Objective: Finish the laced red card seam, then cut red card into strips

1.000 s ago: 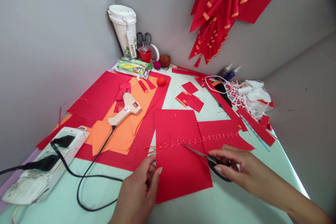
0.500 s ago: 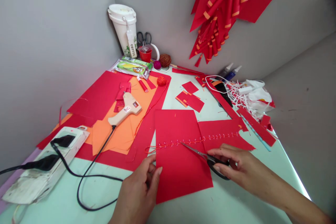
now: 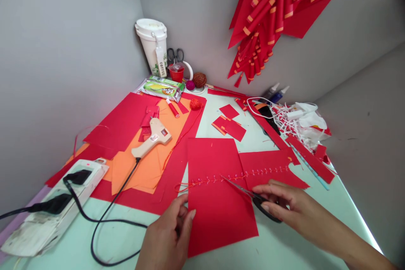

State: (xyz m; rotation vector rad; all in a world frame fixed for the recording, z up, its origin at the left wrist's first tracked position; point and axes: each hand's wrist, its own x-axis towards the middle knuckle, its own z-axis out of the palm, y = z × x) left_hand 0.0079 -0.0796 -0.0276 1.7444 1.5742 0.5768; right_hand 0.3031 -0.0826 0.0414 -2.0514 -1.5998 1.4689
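At lower centre, the scissors (image 3: 258, 201) gripped in your right hand (image 3: 286, 203) could nick the string (image 3: 200, 182) on the red card (image 3: 221, 219) if they slip; your left hand (image 3: 167, 232) touches the card's edge, pinch unclear.

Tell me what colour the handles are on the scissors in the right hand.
The scissor handles are black, as the head view, the only one, shows.

A craft workspace, shown by scissors (image 3: 255, 196), glue gun (image 3: 148, 145), orange paper (image 3: 150, 171) and red yarn ball (image 3: 195, 104).
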